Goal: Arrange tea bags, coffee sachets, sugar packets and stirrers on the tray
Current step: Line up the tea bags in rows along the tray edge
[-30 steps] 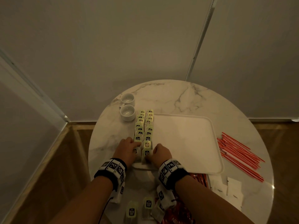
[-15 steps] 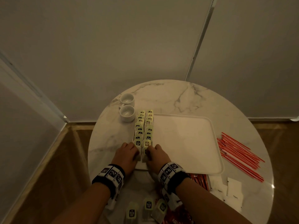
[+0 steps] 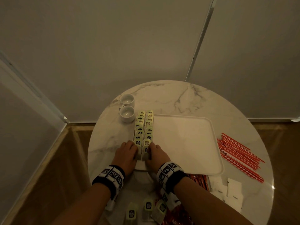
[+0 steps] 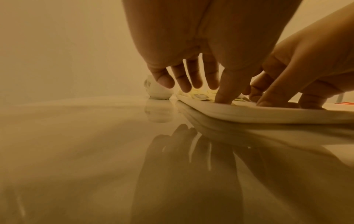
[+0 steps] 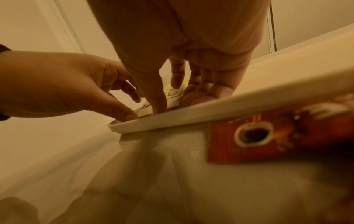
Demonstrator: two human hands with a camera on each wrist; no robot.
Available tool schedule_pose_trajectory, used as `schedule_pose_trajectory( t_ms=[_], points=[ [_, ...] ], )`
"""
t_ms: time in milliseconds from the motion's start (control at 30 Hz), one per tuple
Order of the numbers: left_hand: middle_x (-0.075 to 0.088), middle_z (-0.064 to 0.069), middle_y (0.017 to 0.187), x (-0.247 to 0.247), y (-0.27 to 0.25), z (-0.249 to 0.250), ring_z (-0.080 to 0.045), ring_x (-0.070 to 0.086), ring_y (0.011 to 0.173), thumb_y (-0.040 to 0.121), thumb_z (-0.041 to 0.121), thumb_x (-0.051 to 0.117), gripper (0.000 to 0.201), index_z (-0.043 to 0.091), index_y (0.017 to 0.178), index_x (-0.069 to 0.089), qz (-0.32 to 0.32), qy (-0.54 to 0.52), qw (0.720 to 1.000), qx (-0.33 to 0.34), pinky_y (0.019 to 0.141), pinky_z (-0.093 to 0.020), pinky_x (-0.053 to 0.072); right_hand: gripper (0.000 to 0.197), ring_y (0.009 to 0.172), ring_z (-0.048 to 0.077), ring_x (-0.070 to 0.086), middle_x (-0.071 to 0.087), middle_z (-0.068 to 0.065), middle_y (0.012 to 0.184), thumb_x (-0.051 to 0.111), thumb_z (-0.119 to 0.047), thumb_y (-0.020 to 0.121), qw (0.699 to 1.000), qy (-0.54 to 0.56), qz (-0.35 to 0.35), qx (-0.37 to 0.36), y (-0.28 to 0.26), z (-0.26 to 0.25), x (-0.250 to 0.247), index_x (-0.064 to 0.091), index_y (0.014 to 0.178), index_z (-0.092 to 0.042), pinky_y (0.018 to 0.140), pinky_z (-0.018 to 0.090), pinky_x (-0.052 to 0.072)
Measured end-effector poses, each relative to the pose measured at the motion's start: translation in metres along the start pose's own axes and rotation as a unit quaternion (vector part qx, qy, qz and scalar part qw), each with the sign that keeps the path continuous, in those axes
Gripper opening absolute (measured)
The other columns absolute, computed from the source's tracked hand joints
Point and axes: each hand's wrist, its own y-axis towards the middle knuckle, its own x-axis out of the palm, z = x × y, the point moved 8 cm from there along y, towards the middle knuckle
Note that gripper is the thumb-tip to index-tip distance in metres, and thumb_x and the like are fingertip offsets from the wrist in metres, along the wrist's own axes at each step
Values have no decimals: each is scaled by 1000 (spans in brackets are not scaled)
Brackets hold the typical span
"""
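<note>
Hands meet at the near left corner of the white rectangular plastic tray (image 3: 186,143) on the round marble table (image 3: 162,98). Left hand (image 3: 125,153) and right hand (image 3: 156,154) press loosely spread fingertips, seemingly gripping nothing, against the nearest pale green tea bags (image 3: 143,127), ranked in two rows along the tray's left edge.

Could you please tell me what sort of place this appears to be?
Probably a hotel room or lounge corner: a round marble table by plain walls carries a white tray with rows of tea bags and two white cups, like a guest refreshment set.
</note>
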Motion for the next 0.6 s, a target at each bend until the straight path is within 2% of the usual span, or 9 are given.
schedule_pose_trajectory(
  t_ms=[133, 267, 433, 600],
  points=[
    [53, 0, 113, -2, -1, -10, -21, 48, 99, 74, 22, 71, 35, 20, 104, 54, 0, -13, 999, -48, 81, -32, 46, 40, 96, 23, 61, 55, 3, 115, 60, -28, 86, 1000, 8, 7, 5, 1, 1, 2, 40, 120, -22, 86, 39, 53],
    [52, 3, 120, 0, -1, -11, -21, 46, 108, 80, 25, 64, 31, 22, 109, 52, -20, 5, 998, -51, 85, -33, 44, 40, 96, 24, 61, 56, 4, 115, 60, -29, 86, 1000, 1, 8, -1, 0, 0, 3, 39, 120, -22, 85, 39, 53],
    [54, 1, 126, 0, -3, -11, -26, 48, 111, 82, 22, 63, 33, 19, 114, 56, -23, 20, 998, -49, 82, -39, 44, 45, 95, 23, 62, 56, 2, 115, 62, -30, 83, 1000, 7, 10, 3, 2, 1, 5, 39, 121, -24, 84, 41, 54],
    [49, 1, 130, 0, -3, -11, -24, 45, 113, 80, 23, 63, 40, 20, 118, 51, -29, 6, 998, -62, 86, -38, 43, 48, 93, 22, 65, 60, 0, 113, 67, -33, 78, 998, 64, 11, 23, 2, 6, 5, 35, 113, -26, 82, 40, 56]
  ],
)
